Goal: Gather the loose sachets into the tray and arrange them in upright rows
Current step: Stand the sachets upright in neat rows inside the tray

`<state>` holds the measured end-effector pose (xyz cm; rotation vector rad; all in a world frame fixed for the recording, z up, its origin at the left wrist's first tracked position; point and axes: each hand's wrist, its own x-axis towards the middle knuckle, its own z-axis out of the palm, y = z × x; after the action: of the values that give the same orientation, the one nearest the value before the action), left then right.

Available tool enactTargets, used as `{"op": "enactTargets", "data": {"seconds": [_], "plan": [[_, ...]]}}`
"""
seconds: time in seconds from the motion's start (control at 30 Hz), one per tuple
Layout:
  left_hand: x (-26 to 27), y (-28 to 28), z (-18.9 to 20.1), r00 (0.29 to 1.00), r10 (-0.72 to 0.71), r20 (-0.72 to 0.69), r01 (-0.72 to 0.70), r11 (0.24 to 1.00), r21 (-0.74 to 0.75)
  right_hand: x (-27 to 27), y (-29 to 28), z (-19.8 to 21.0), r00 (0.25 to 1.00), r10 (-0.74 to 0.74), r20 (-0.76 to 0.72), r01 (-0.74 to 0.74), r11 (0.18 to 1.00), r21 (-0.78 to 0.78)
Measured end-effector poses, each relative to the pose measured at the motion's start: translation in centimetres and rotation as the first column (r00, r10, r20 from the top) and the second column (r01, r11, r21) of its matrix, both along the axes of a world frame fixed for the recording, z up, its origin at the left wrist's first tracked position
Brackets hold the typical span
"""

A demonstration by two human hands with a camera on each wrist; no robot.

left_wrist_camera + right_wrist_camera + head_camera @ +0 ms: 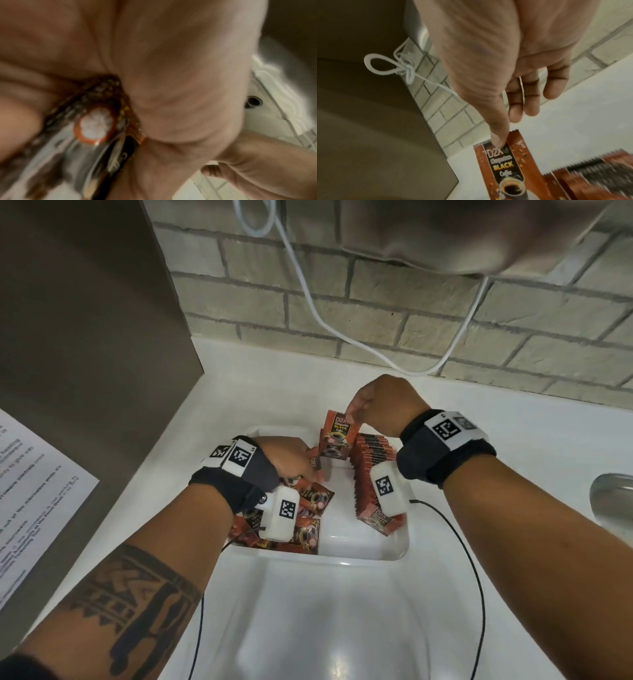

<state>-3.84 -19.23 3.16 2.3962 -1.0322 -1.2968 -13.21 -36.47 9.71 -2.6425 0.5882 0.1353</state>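
Note:
A white tray (363, 547) sits on the counter. Along its right side stands an upright row of red-brown coffee sachets (371, 470). My right hand (363, 412) pinches one sachet (335, 440) (506, 166) by its top edge, upright over the far end of the tray, thumb on the printed front. Loose sachets (310, 518) lie in a heap on the tray's left side. My left hand (298, 463) reaches into that heap and grips a sachet (96, 121); the left wrist view is blurred and mostly palm.
A brown cabinet side (85, 337) with a printed paper sheet (34, 501) stands at the left. A brick wall (376, 313) with a white cable (308, 296) is behind. A metal sink edge (613, 494) shows at the right.

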Motion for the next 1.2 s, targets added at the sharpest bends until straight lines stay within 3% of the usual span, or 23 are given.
{"op": "enactTargets", "data": {"seconds": [0.07, 0.23, 0.43, 0.87, 1.2], "plan": [[-0.4, -0.7, -0.1, 0.998, -0.044, 0.053, 0.043, 0.999, 0.023, 0.4, 0.6, -1.4, 0.996, 0.012, -0.084, -0.020, 0.995, -0.097], [-0.9, -2.3, -1.1, 0.993, -0.063, 0.104, 0.058, 0.997, 0.048, 1.9, 0.9, -4.3, 0.983, -0.099, -0.153, 0.086, 0.992, -0.095], [-0.6, -3.2, -2.4, 0.994, -0.062, 0.086, 0.059, 0.997, 0.045, 2.7, 0.8, -5.4, 0.974, -0.116, -0.196, 0.094, 0.988, -0.119], [-0.1, -3.4, -3.0, 0.997, -0.039, 0.069, 0.037, 0.999, 0.024, 1.9, 0.4, -5.2, 0.987, -0.014, -0.161, -0.001, 0.996, -0.090], [-0.9, -2.7, -1.3, 0.998, -0.015, 0.062, 0.015, 1.000, 0.011, 1.2, 0.3, -4.1, 0.998, -0.022, -0.052, 0.020, 0.999, -0.038]]}}
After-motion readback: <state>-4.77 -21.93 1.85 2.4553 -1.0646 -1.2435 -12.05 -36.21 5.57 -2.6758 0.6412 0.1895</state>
